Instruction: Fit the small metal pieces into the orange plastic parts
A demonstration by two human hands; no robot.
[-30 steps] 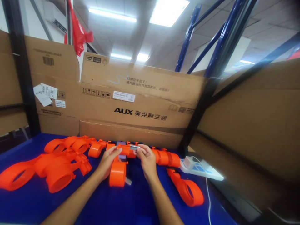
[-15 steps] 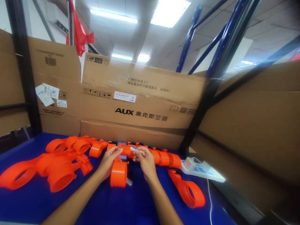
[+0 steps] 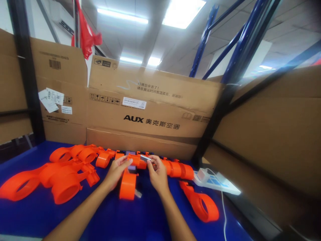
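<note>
My left hand grips an orange plastic part with a wide ring at its near end, holding it up over the blue table. My right hand pinches a small silver metal piece against the top end of that part. Both hands meet at the part's upper end, close to the row of orange parts along the back.
More orange ring-shaped parts lie in a pile at the left, and one lies at the right. A white power strip with a cable sits at the right edge. Cardboard boxes wall the back and right side.
The silver piece in my right hand has shifted slightly against the top of the orange part. Both hands stay in nearly the same place.
</note>
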